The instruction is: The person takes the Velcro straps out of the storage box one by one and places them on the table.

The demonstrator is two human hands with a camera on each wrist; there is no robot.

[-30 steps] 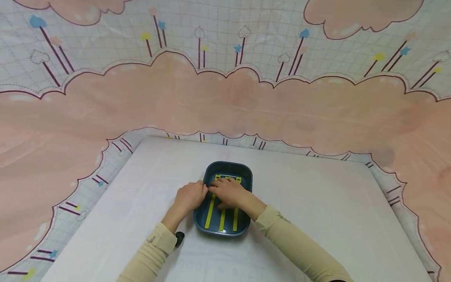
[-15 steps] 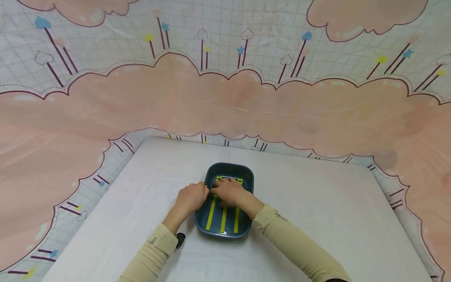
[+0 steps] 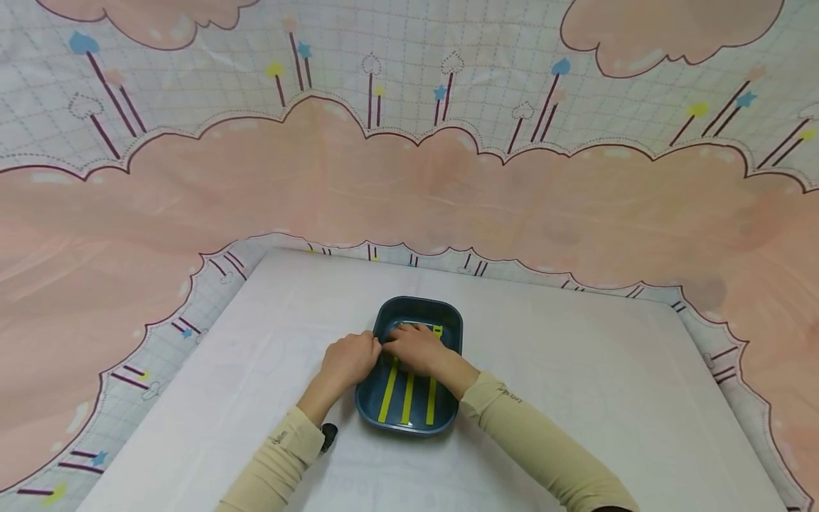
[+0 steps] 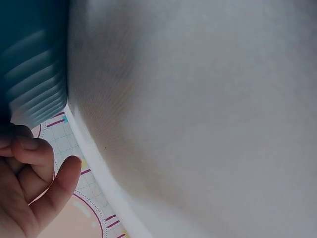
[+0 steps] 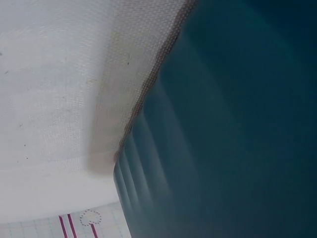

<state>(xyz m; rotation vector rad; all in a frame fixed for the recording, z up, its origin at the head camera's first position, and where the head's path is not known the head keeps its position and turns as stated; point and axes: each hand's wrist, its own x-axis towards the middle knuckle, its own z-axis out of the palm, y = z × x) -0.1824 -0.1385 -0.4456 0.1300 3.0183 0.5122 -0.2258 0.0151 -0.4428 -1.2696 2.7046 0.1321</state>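
A dark blue rounded tray sits on the white table in the head view. On its floor lie three narrow yellow strips, running lengthwise; a notched end shows at the far right one. My left hand holds the tray's left rim with curled fingers. My right hand reaches over the right side into the tray, low over the strips' far part, its fingertips near the left hand. Its thumb and undersides are hidden, so I cannot tell if it pinches a strip. In the left wrist view, curled left fingers show beneath the tray's ribbed corner.
The white table spreads around the tray. A small black object shows at the left cuff. A patterned pink and white cloth hangs behind and along the sides.
My right thumb, visible under the palm a second ago, is now hidden. The right hand now covers the left strips' notched far ends. The left hand stays at the rim; the whole view shifts slightly.
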